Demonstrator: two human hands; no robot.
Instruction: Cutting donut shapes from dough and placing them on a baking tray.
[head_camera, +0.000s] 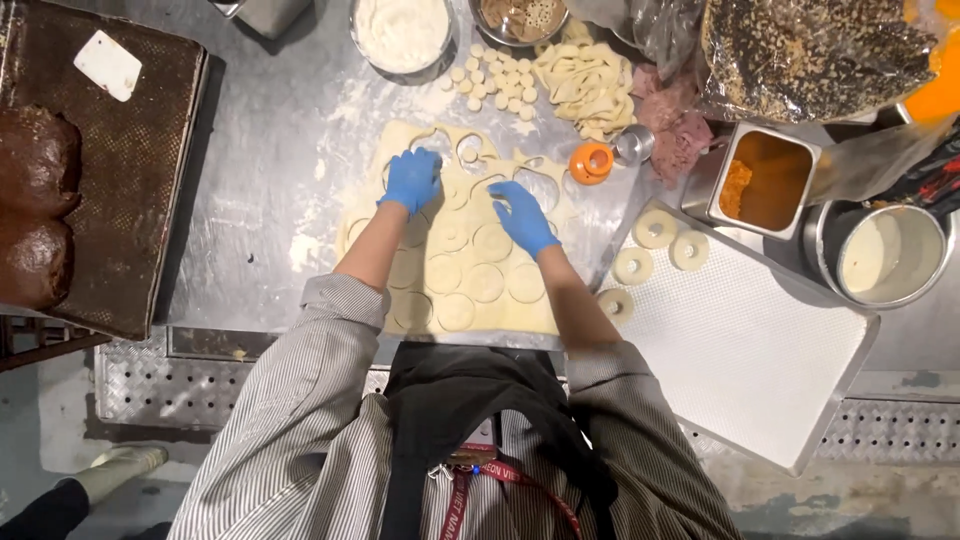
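Both gloved hands are seen on the dough sheet (455, 270), which is spread flat on the floured steel table (270, 150), straight ahead of the striped sleeves. The left hand (411, 180) is laid near the sheet's far edge, fingers (420, 160) curled loosely downward and close together, tips touching the dough beside a cut-out hole; whether anything is pinched there cannot be told. The right hand (522, 217) is set just right of it, fingers (505, 192) bent and slightly spread, tips pressed to the dough at the rim of another hole. Round cut marks are seen across the near half of the sheet.

Beyond the sheet, small dough holes (497, 78) and a heap of dough scraps (587, 85) are piled. An orange cutter (591, 162) is stood just off the sheet's far right corner. To the right of the sheet, four dough rings (655, 229) are laid on a white perforated tray (740, 350). Left of the sheet, a dark tray (130, 170) is cut off by the frame edge, with dark loaves on it only partly seen. The palms are hidden under the hands.
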